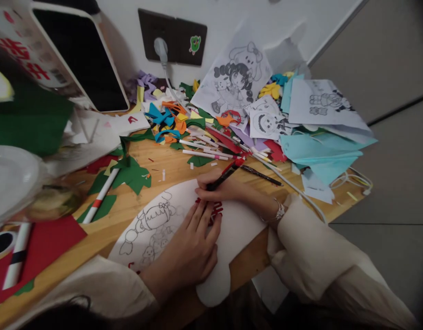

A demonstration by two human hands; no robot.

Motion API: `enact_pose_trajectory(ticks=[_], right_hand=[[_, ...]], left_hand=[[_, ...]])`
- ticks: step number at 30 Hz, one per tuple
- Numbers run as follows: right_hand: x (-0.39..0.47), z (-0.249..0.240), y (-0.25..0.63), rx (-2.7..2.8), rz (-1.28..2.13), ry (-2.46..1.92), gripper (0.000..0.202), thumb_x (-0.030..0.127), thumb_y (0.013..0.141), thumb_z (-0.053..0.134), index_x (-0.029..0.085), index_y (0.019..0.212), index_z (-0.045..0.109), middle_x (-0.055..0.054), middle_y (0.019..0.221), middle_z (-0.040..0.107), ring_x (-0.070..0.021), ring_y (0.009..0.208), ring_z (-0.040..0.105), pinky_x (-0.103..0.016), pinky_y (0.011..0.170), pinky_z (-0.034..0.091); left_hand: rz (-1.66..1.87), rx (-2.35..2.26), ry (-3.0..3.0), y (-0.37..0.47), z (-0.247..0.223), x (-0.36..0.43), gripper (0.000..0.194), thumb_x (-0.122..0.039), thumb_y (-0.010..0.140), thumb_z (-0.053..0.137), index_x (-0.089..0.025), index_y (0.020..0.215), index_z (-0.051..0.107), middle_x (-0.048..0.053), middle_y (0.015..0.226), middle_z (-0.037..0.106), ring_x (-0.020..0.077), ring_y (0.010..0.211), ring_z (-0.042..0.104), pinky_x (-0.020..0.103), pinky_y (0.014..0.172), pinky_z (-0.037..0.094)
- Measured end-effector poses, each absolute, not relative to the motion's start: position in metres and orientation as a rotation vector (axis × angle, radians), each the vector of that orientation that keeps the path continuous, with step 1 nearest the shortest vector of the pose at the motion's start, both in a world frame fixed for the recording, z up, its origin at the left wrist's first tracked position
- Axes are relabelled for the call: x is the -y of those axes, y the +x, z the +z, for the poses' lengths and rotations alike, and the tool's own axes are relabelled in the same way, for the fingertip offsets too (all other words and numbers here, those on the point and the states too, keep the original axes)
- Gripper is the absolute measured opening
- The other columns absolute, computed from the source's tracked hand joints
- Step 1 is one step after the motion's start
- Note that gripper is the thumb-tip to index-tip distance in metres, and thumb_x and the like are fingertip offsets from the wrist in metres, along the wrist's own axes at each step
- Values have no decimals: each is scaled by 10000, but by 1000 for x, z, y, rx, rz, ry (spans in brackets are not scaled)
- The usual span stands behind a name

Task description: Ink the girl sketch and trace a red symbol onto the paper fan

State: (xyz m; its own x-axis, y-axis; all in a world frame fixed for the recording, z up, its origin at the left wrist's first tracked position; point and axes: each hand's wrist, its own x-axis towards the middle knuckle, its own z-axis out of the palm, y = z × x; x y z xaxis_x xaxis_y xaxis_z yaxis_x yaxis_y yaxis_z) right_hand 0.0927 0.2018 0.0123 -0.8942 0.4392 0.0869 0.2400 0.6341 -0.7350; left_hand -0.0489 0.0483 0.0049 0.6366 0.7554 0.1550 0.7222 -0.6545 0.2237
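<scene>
A white fan-shaped sheet (244, 224) with a rounded handle-like end lies at the table's front edge. Black line drawings of cartoon figures cover its left part, and red lettering shows near its middle. My right hand (220, 185) grips a black pen with a red end (228, 173), tilted over the sheet; its tip is hidden behind my fingers. Flat on the sheet rests my left hand (189, 252), fingers stretched out beside the red lettering and touching the right hand's fingers.
Behind the sheet are coloured paper scraps (166, 119), several white markers (204, 154) and a black pen (262, 175). Printed drawings (232, 78) lean on the wall. A blue face mask (324, 149) lies right; a phone (84, 59) and plastic bowl (15, 178) stand left.
</scene>
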Motion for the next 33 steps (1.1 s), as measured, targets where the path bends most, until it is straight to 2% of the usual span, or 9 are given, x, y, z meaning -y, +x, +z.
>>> enact_pose_trajectory(ticks=[6,15,24,33], right_hand=[[-202,11,93,2602,1140,-580,309,316,872,479,180,618,367,45,588,399,-76,559,361,-220,539,287],[-203,10,93,2549,1178,-578,281,255,836,500,182,604,359,58,570,366,-68,544,339,-210,526,280],[-204,6,93,2544,1159,-542,313,303,857,512,183,610,363,54,571,372,-73,543,339,-220,525,268],[-204,9,96,2575,1146,-530,298,266,878,492,182,624,361,51,592,384,-75,562,360,-217,550,294]], left_hand=[[378,-1239,2688,-49,4,-48,570,-347,904,447,-24,1372,464,313,1453,368,440,1389,279,534,1138,287],[401,-1240,2681,-49,3,-48,558,-331,901,456,-28,1369,457,329,1454,347,442,1392,279,529,1138,284],[407,-1233,2674,-49,3,-50,563,-348,890,490,-36,1357,460,346,1443,338,477,1370,300,554,1114,303],[407,-1240,2684,-50,3,-49,560,-369,894,479,-52,1355,463,348,1439,340,473,1368,304,533,1112,314]])
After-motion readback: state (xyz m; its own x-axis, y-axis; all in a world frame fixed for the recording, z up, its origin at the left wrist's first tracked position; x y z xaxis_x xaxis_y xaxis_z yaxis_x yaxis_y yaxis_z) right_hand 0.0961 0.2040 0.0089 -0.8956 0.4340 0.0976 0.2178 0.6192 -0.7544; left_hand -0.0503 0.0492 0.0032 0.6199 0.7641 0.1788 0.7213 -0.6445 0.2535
